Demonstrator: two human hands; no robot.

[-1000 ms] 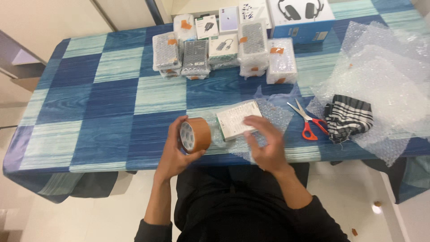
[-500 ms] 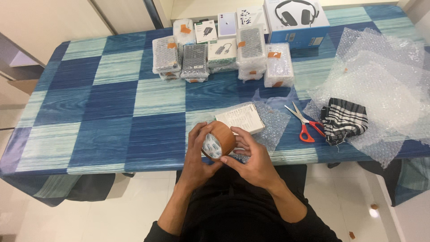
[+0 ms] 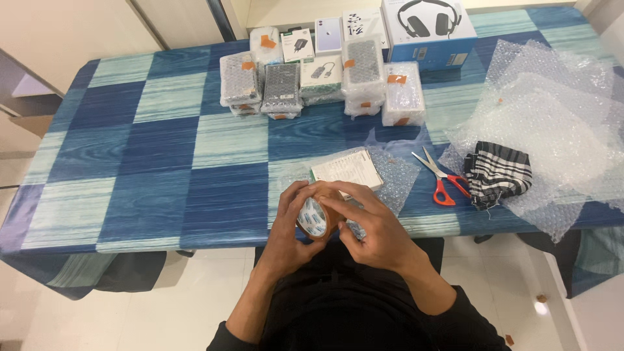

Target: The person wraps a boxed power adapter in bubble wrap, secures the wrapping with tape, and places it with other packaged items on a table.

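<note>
Now both your hands close on the brown tape roll, left hand and right hand in firm grip, right newly off the small box on the bench

At the frame's top we see a blue-and-white headphone box, small white boxes and bubble-wrapped parcels with orange tabs; mid-frame, a white, perhaps partly wrapped box.

tape roll half-covered by fingers, headphone box cropped — top edge
</note>
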